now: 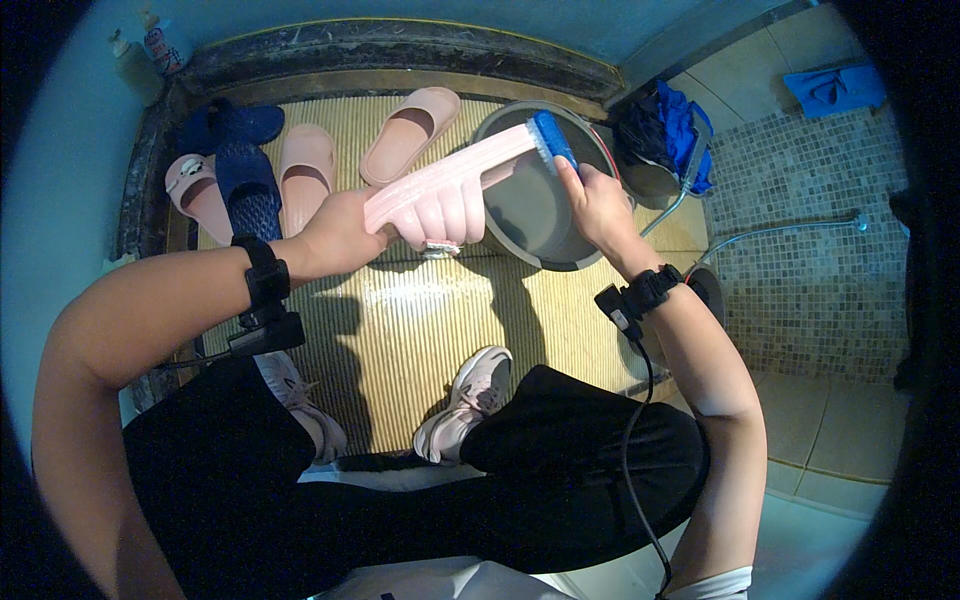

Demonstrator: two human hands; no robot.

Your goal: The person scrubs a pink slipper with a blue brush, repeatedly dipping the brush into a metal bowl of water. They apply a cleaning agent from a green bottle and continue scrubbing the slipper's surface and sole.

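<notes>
Gripped at one end by my left hand [338,236], a pink slipper [435,208] is tipped on its side, its ridged upper facing down and a small silvery decoration hanging below. My right hand [606,218] is closed around a blue scrub brush [553,137], whose pale bristles meet the slipper's far end. Both are above a grey bucket [555,262] with greyish water inside. The palm side of each hand is hidden.
Pink slippers [408,138] and dark blue slippers [247,185] stand on the ribbed yellow mat [400,330]. At right, blue cloth [685,130] fills a second bucket; a hose [770,228] crosses the mosaic tiles. Bottles [165,48] stand far left. My shoes [470,395] are below.
</notes>
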